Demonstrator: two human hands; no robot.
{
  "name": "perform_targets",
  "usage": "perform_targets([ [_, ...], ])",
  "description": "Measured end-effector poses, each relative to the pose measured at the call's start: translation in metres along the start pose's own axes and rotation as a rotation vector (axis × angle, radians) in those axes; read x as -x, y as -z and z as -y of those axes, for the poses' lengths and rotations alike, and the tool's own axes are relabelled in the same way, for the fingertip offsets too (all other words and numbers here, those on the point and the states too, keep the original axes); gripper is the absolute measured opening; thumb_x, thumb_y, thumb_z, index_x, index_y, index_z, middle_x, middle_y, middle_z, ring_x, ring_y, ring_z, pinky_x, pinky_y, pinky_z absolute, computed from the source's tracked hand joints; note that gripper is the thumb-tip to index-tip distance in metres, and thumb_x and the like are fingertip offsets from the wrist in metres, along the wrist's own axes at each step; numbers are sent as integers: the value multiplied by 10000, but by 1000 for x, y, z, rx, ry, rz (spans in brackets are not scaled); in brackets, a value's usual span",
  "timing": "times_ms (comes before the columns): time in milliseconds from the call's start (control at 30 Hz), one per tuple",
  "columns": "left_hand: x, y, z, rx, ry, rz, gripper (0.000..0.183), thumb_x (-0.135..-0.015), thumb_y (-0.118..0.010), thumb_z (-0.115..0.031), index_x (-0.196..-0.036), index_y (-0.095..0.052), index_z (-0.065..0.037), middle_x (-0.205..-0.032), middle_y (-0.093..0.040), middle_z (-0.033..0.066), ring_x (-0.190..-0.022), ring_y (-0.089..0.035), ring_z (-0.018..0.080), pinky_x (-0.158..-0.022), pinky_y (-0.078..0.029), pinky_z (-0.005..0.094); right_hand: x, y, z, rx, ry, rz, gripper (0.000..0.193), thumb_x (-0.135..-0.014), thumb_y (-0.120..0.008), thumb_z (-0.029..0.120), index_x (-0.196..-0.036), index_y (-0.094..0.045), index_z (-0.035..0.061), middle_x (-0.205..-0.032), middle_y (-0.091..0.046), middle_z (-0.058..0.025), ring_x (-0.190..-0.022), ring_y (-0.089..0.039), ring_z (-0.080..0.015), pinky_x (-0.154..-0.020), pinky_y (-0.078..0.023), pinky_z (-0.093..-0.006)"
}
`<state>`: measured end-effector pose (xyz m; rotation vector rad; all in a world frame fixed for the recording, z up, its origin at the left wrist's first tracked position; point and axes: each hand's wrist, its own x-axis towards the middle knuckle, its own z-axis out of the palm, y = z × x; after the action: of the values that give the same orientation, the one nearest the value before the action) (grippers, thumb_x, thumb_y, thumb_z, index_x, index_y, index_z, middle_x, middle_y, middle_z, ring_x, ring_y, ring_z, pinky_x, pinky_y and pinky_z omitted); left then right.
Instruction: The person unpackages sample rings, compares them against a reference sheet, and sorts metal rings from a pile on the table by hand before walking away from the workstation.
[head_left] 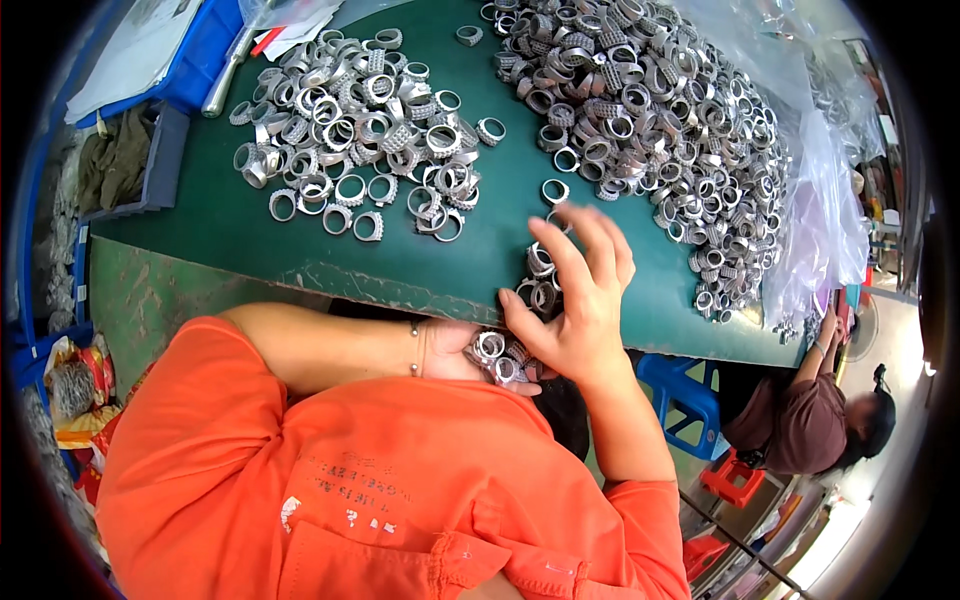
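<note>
My left hand [452, 352] is palm up just below the table's front edge, cupped around several silver-grey metal rings [492, 345]. Over that edge, my right hand [588, 315] has its fingers apart and curved, with the fingertips slightly blurred. A few loose rings [541, 262] lie beside its thumb and fingers, partly hidden by them. Just beyond the fingertips sits a single ring [554, 191]. A smaller pile of rings [340, 120] is on the left of the green tabletop [400, 262], and a much larger heap [640, 110] covers the right.
Clear plastic sheeting [815, 200] borders the large heap. At the far left stand a blue bin [205, 60] with papers and a grey box [165, 160] holding dark cloth. A blue stool [690, 400] is right of my arm. Another person [805, 420] works at the far right.
</note>
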<state>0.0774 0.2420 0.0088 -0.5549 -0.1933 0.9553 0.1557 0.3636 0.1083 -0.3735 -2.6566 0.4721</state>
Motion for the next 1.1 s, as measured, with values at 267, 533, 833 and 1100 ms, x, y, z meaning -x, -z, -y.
perform_targets([
  [267,0,-6,10,-133,-101,-105,496,-926,-456,-452,-1259,-497,-86,-1234,-550,156,-1149,-526,324,-969,-425,550,8,-4,-8,-207,128,149,465,-684,-732,265,-1094,-623,75,-1211,-535,-146,-1171,-482,-382,-955,-389,-479],
  [533,3,-17,26,-291,-136,-256,216,-953,-424,-346,-946,-542,-166,-893,-570,-4,-746,-584,112,-611,-512,258,74,-15,24,-212,252,-179,279,-623,-735,214,-883,-663,145,-982,-606,-46,-955,-554,-260,-795,-416,-409],
  [833,-54,-111,33,-708,-243,-23,272,-969,-389,-250,-1098,-548,-71,-989,-598,48,-865,-601,121,-762,-519,230,33,44,-18,-42,416,-647,322,-542,-726,114,-855,-653,120,-910,-589,-67,-867,-567,-305,-703,-457,-401],
  [1100,-253,-287,58,-924,-546,147,186,-895,-435,-192,-885,-554,-50,-894,-596,107,-842,-605,219,-779,-516,356,-42,204,-143,112,295,-1044,229,-658,-685,17,-885,-656,19,-844,-631,-115,-827,-584,-271,-767,-459,-359],
])
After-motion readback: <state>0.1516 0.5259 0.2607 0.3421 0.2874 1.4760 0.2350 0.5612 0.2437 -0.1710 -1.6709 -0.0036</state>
